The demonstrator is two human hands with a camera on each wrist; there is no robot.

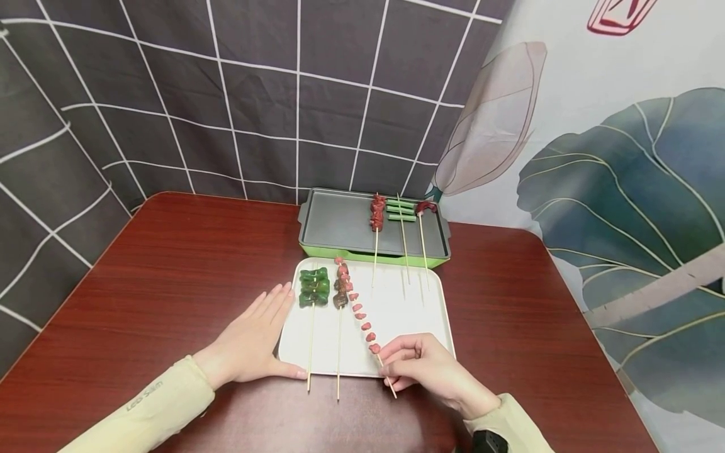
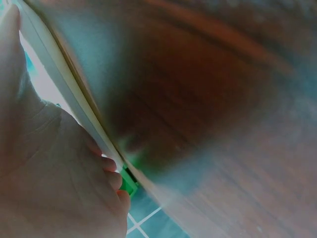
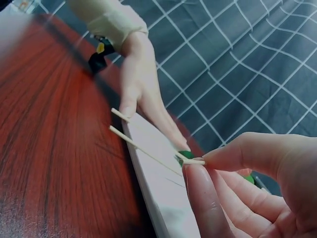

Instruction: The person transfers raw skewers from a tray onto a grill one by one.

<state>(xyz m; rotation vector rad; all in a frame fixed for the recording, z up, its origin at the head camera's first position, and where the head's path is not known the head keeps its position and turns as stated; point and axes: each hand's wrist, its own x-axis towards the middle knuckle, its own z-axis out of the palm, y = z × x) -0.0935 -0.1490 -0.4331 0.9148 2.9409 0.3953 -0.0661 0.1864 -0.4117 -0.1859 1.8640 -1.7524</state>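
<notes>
Two hands at a white rectangular plastic tray [image 1: 436, 308] on the dark red wooden desk [image 1: 170, 270]; right hand [image 1: 430, 368] fingers clamped on the long bamboo skewer of small pink meat pieces [image 1: 358, 308], judged mid-pickup, next needing a level lift; left hand [image 1: 255, 340] flat, fingers straight, steadying the tray's edge; sleeve lettering unreadable.

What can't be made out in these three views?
- Left wrist view: heavily blurred; the left hand fills the corner, hiding the skewers. Only the tray edge shows.
- Right wrist view: the right hand hides all of the sausage skewer but its bare end.
- Head view: food on the grill is too small to identify; the right hand's palm side is hidden.
</notes>
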